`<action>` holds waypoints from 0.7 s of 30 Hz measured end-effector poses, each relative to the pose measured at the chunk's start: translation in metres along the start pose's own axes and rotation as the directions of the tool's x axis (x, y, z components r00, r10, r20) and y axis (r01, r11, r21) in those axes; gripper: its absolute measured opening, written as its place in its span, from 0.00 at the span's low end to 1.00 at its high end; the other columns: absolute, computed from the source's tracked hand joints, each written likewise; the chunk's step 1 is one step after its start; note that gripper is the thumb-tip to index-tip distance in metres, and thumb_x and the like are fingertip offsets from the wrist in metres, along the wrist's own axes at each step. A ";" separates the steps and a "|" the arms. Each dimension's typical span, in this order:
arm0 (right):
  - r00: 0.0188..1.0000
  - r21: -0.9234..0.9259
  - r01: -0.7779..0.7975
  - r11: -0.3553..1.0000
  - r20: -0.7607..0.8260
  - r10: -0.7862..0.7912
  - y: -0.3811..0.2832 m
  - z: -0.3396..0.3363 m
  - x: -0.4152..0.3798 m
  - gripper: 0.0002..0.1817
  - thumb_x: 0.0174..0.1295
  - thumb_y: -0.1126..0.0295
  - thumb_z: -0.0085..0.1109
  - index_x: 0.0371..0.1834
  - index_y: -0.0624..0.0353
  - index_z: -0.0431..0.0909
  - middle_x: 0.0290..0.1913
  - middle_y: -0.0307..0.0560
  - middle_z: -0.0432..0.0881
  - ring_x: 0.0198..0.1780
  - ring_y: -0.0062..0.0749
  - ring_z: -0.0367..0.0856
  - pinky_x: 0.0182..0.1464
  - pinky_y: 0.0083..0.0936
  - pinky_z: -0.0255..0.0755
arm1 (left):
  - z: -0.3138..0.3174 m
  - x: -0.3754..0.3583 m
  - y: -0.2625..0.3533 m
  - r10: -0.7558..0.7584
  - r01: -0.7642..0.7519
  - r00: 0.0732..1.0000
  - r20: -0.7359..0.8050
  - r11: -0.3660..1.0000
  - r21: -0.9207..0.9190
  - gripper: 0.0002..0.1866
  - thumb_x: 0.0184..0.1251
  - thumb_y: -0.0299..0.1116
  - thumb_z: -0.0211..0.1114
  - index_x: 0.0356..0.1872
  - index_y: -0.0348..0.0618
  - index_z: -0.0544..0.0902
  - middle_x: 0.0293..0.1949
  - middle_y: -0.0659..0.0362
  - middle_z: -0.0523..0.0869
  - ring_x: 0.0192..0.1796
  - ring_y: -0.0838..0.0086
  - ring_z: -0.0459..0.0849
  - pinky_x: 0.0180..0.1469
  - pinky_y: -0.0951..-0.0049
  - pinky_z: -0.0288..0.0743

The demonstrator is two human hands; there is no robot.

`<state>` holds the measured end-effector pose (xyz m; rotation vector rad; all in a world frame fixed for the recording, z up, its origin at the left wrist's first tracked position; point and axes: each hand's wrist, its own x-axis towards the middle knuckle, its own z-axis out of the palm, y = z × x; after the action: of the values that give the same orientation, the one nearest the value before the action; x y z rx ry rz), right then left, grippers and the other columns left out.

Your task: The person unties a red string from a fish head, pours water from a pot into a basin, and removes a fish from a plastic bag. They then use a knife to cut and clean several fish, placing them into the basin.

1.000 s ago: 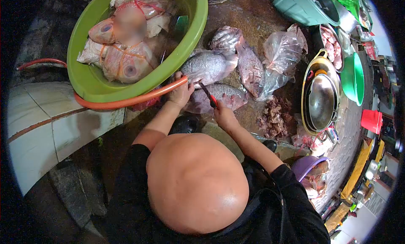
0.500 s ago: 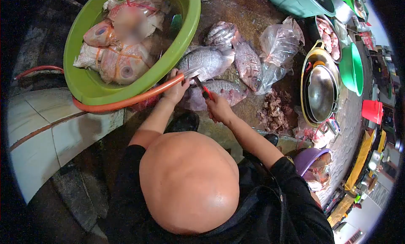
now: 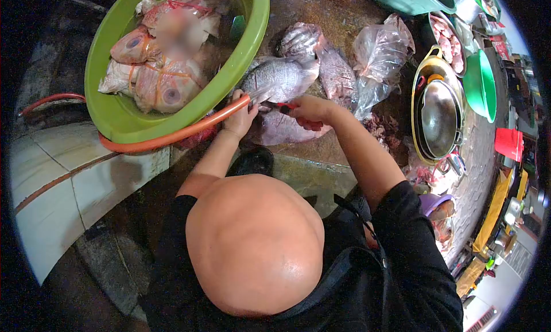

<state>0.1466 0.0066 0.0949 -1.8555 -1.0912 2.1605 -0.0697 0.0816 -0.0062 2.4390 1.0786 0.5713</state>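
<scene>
A grey fish (image 3: 281, 80) lies on the wet surface, its head end by the orange hose (image 3: 189, 134). My left hand (image 3: 240, 117) is at that end beside the hose tip, fingers partly hidden under the hose, so its grip cannot be made out. My right hand (image 3: 313, 112) is closed round the red handle of a knife (image 3: 281, 107), whose dark blade points left at the fish's lower edge. Below lies another fish (image 3: 287, 128), partly under my right hand. A scored fish (image 3: 337, 74) lies to the right.
A green basin (image 3: 261, 28) with tied fish heads stands upper left. Right of the fish are a clear plastic bag (image 3: 376, 56), a heap of scraps (image 3: 383, 128), a metal pan (image 3: 440, 119), a green bowl (image 3: 481, 85) and a purple basin (image 3: 433, 203). White tiles (image 3: 46, 177) line the left.
My right hand has moved up and right, turning the knife flatter against the fish. My left hand has stayed almost in place.
</scene>
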 end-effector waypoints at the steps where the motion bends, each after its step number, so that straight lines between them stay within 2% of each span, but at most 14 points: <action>1: 0.998 0.061 0.052 0.997 -0.025 -0.050 0.001 0.001 0.003 0.09 0.62 0.65 0.48 0.41 0.57 0.69 0.15 0.39 0.67 0.11 0.23 0.66 0.10 0.23 0.59 | 0.001 0.000 -0.001 -0.003 0.003 1.000 0.002 1.000 0.000 0.15 0.51 0.35 0.65 0.34 0.35 0.73 0.40 0.49 0.69 0.41 0.54 0.73 0.44 0.58 0.70; 3: 0.994 0.121 0.102 0.987 -0.047 -0.097 0.004 0.009 0.010 0.10 0.62 0.65 0.48 0.41 0.58 0.69 0.15 0.38 0.67 0.11 0.23 0.66 0.10 0.22 0.59 | 0.003 0.001 -0.004 0.001 0.000 1.000 0.024 0.999 -0.040 0.15 0.51 0.35 0.65 0.35 0.35 0.73 0.40 0.49 0.69 0.43 0.54 0.73 0.45 0.59 0.69; 5: 0.991 0.292 0.115 0.950 -0.102 -0.089 0.006 0.030 0.014 0.11 0.63 0.65 0.47 0.43 0.58 0.70 0.15 0.39 0.67 0.11 0.23 0.66 0.10 0.21 0.59 | 0.002 0.000 -0.006 0.013 -0.013 1.000 0.020 1.000 -0.019 0.15 0.52 0.34 0.65 0.36 0.35 0.73 0.40 0.49 0.69 0.42 0.54 0.73 0.45 0.59 0.69; 6: 0.992 0.214 0.080 0.973 -0.113 -0.057 0.007 0.033 0.015 0.12 0.62 0.65 0.47 0.46 0.57 0.70 0.15 0.39 0.67 0.11 0.23 0.66 0.10 0.21 0.60 | 0.002 -0.001 -0.006 0.028 -0.028 1.000 0.014 1.000 -0.001 0.15 0.52 0.34 0.65 0.36 0.35 0.73 0.39 0.49 0.69 0.42 0.54 0.73 0.45 0.59 0.69; 10: 0.998 0.191 0.067 0.979 -0.034 -0.062 0.012 0.021 -0.010 0.13 0.62 0.66 0.47 0.47 0.56 0.70 0.15 0.39 0.67 0.12 0.23 0.67 0.11 0.22 0.60 | -0.002 -0.006 0.003 -0.015 0.017 0.998 0.053 0.999 -0.027 0.15 0.52 0.32 0.65 0.37 0.36 0.73 0.38 0.50 0.70 0.41 0.54 0.73 0.45 0.60 0.69; 12: 0.997 -0.176 -0.046 0.983 0.047 0.056 0.004 0.018 -0.025 0.13 0.61 0.66 0.47 0.49 0.55 0.69 0.15 0.39 0.67 0.12 0.23 0.66 0.11 0.22 0.61 | 0.000 -0.005 0.001 -0.091 0.083 0.995 -0.028 0.975 -0.206 0.14 0.52 0.31 0.65 0.37 0.36 0.72 0.37 0.50 0.71 0.41 0.54 0.73 0.45 0.62 0.69; 13: 0.997 -0.176 -0.051 0.983 0.045 0.060 0.009 0.020 -0.024 0.13 0.61 0.66 0.47 0.49 0.55 0.69 0.15 0.39 0.67 0.12 0.23 0.66 0.11 0.22 0.61 | -0.001 -0.004 0.000 -0.090 0.082 0.996 -0.027 0.974 -0.210 0.14 0.52 0.31 0.65 0.37 0.36 0.72 0.37 0.50 0.71 0.41 0.54 0.73 0.45 0.62 0.69; 15: 0.995 0.029 0.013 0.999 -0.101 -0.010 0.023 0.026 -0.016 0.14 0.62 0.66 0.46 0.50 0.56 0.69 0.16 0.39 0.68 0.12 0.23 0.67 0.11 0.22 0.61 | -0.003 -0.003 -0.002 -0.072 0.075 0.997 0.022 0.980 -0.185 0.13 0.52 0.29 0.64 0.37 0.36 0.72 0.37 0.50 0.71 0.41 0.55 0.73 0.45 0.63 0.69; 16: 0.994 0.075 0.060 0.995 -0.099 -0.053 0.023 0.029 -0.019 0.14 0.62 0.66 0.46 0.49 0.57 0.69 0.17 0.39 0.69 0.12 0.22 0.67 0.11 0.22 0.61 | -0.003 -0.003 -0.002 -0.029 0.021 0.998 -0.047 0.985 -0.169 0.13 0.52 0.28 0.64 0.37 0.37 0.72 0.37 0.50 0.71 0.40 0.55 0.73 0.45 0.62 0.69; 21: 0.989 0.049 0.064 0.997 -0.139 -0.057 0.025 0.044 -0.033 0.13 0.62 0.66 0.46 0.48 0.57 0.70 0.17 0.38 0.68 0.12 0.22 0.67 0.10 0.22 0.59 | -0.009 0.000 0.001 -0.063 0.058 0.997 -0.033 0.989 -0.134 0.11 0.50 0.27 0.62 0.36 0.38 0.73 0.37 0.50 0.72 0.41 0.55 0.74 0.45 0.62 0.70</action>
<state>0.1249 -0.0486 0.1083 -1.8906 -1.0373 1.9757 -0.0737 0.0822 0.0019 2.2813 1.0891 0.6494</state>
